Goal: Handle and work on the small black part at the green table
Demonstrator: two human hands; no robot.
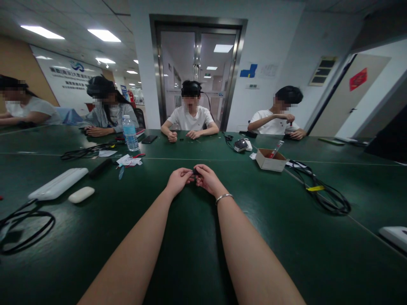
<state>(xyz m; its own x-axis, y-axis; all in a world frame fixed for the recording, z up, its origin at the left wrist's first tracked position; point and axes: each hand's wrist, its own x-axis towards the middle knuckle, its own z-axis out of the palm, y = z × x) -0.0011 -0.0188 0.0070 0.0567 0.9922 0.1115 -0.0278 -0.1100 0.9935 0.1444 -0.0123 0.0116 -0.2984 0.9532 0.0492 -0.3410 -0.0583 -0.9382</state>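
The green table (pixel 190 254) stretched around the box (pixel 270 163), its far edge well beyond it. A black cable coil (pixel 342 208) lay to the box's right and nearer the wearer, probably limiting sideways room there; left of the box, the wrists seemed to have room. The left hand (pixel 179 181) and right hand (pixel 208 178), left of the box, pinched a small dark piece (pixel 195 171) between narrowed fingertips. It was not yet set down; how much handling was done or left could not be told.
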